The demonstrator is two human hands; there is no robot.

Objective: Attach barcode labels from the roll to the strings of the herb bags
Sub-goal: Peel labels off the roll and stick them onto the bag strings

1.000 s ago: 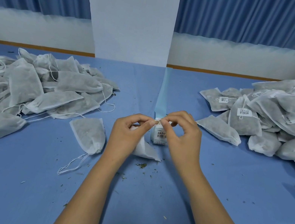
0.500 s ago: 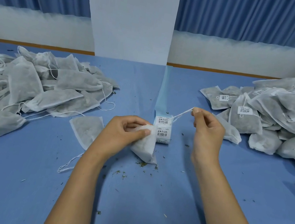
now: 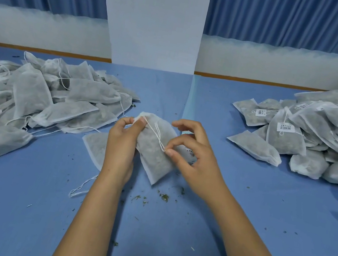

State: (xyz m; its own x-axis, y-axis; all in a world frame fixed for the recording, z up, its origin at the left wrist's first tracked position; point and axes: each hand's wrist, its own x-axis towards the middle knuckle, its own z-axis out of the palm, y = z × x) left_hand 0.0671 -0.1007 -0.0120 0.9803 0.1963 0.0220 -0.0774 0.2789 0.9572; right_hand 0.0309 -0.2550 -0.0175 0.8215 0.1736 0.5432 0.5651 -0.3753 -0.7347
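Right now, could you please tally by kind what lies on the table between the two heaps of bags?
White mesh herb bags: 2 (held bag gripped by the left hand, its white string pinched by the right hand; flat bag behind the left wrist)
White roll of barcode labels: 1, mostly hidden behind the right hand
Total: 3

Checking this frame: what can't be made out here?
Head view only.
Label roll: mostly hidden behind the right hand, which pinches the string, and behind the held herb bag.
Barcode labels on the right pile: print too small to read.
Right pile: cut off by the right edge.
Loose bag on the table: partly covered by the left hand.
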